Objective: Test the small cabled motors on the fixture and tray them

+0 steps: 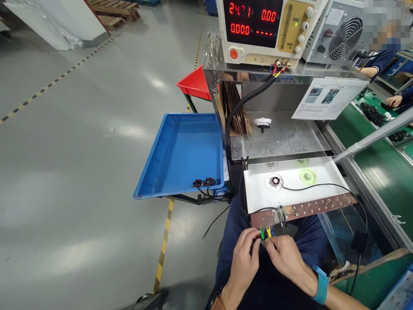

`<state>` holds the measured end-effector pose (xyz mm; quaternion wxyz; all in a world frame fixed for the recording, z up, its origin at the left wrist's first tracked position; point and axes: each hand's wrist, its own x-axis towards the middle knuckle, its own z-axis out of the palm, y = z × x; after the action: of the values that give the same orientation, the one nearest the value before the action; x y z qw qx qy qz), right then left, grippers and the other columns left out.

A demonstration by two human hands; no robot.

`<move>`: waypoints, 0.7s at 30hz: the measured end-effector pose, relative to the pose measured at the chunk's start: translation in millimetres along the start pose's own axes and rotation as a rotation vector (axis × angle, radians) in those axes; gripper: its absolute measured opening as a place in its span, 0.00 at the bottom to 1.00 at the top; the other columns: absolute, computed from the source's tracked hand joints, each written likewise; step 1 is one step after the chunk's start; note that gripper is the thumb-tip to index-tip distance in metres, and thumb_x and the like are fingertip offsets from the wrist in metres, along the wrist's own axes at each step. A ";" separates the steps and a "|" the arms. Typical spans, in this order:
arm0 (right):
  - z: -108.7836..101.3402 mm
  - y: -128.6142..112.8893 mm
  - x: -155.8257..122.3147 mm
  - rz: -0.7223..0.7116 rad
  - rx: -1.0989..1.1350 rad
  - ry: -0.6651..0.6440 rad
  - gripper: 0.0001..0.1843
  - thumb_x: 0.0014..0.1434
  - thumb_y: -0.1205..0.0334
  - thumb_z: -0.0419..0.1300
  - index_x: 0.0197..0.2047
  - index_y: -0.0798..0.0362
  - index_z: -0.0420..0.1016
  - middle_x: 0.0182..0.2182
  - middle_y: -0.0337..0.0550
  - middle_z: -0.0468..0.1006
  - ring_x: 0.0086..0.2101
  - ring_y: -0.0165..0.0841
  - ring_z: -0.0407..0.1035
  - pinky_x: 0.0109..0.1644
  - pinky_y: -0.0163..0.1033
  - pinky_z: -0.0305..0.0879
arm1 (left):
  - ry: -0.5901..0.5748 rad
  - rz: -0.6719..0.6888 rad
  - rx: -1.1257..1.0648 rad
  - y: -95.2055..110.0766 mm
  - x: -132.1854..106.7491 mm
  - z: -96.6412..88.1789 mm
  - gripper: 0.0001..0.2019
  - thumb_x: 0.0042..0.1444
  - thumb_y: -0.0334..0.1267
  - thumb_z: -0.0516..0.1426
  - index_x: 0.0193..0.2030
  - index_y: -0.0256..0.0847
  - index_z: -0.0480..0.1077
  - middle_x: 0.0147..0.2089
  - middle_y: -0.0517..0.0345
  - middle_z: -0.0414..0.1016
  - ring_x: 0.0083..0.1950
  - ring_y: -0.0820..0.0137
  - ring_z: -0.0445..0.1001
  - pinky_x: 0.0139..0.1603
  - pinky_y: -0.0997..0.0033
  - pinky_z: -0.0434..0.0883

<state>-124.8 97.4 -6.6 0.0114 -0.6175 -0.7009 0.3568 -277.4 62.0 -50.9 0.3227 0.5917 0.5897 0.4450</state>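
My left hand [245, 257] and my right hand [285, 256] meet just below a brown perforated strip [309, 208], fingertips pinching small red, green and yellow clip connectors [266, 233] at its near end. A small round motor [275, 181] sits on a white disc on the white platform [290, 196]; its black wire runs towards the strip. A green ring holder [307, 175] lies beside it. I cannot tell exactly which hand grips which clip.
A blue tray [180, 150] to the left holds two small motors [203, 182] at its near edge. Behind it is a red bin [195, 84]. A power supply [267, 30] with red digits stands on a steel shelf. Another person's hand [394, 101] is at the green conveyor far right.
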 end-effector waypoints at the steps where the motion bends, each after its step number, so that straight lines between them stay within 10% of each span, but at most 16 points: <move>1: 1.1 0.2 1.8 0.009 0.007 -0.006 0.25 0.69 0.56 0.46 0.22 0.54 0.66 0.19 0.42 0.68 0.22 0.27 0.50 0.33 0.41 0.38 | -0.013 0.028 0.035 -0.3 -2.2 0.9 0.10 0.69 0.34 0.51 0.51 0.43 0.73 0.50 0.52 0.77 0.52 0.66 0.77 0.55 0.64 0.76; 21: 7.6 -10.8 19.2 0.071 0.124 -0.061 0.21 0.65 0.65 0.49 0.20 0.55 0.58 0.19 0.37 0.58 0.24 0.26 0.48 0.32 0.37 0.41 | -0.130 0.178 0.439 0.3 -4.3 7.2 0.22 0.64 0.23 0.47 0.61 0.35 0.69 0.50 0.45 0.75 0.49 0.59 0.75 0.48 0.57 0.79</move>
<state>-142.1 110.7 -14.8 0.0158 -0.6288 -0.6552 0.4184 -270.4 58.8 -54.1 0.1831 0.7247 0.5959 0.2937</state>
